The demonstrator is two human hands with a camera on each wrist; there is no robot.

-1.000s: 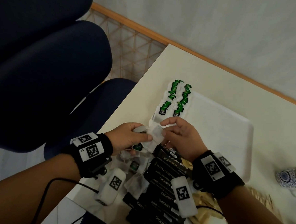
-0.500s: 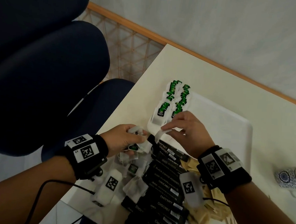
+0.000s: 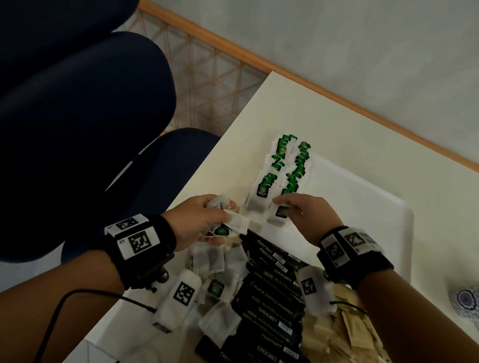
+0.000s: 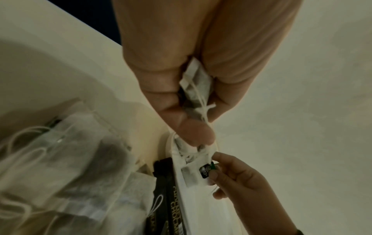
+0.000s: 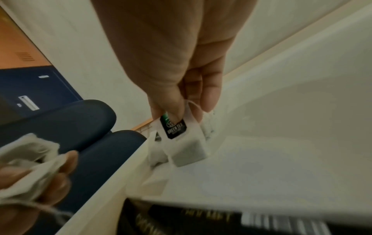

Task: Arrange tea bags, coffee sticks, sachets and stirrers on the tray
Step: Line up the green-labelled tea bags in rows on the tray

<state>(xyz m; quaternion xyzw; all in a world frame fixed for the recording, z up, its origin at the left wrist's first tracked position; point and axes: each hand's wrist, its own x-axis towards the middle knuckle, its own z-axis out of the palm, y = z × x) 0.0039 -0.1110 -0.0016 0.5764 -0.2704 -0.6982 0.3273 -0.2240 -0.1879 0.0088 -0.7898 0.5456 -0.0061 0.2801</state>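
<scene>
Right hand [image 3: 306,215] pinches a tea bag [image 5: 186,143] by its glossy green-black tag, thumb on top, and holds it at the near left corner of the tray [image 3: 369,216], at the near end of the bag rows [image 3: 285,167]: two overlapping lines of soft white paper bags with green tags, running along the tray's left rim. Left hand [image 3: 203,221] is clamped on a crumpled bunch of bags [image 3: 232,222] with loose strings, just off the tray's corner above the desk [image 3: 264,105]. Tray is smooth white plastic, rounded corners, raised lip; most of its floor right of the rows is bare. Near side of the desk is crowded: translucent gauzy loose bags [image 3: 212,263], flat black rectangular coffee sticks [image 3: 270,308] stacked like shingles, and a heap of tan paper sachets [image 3: 344,339] to their right. A blue-patterned cup [image 3: 470,301] sits at the right edge. Desk edge is straight, with dark blue chairs [image 3: 83,117] just beyond it.
</scene>
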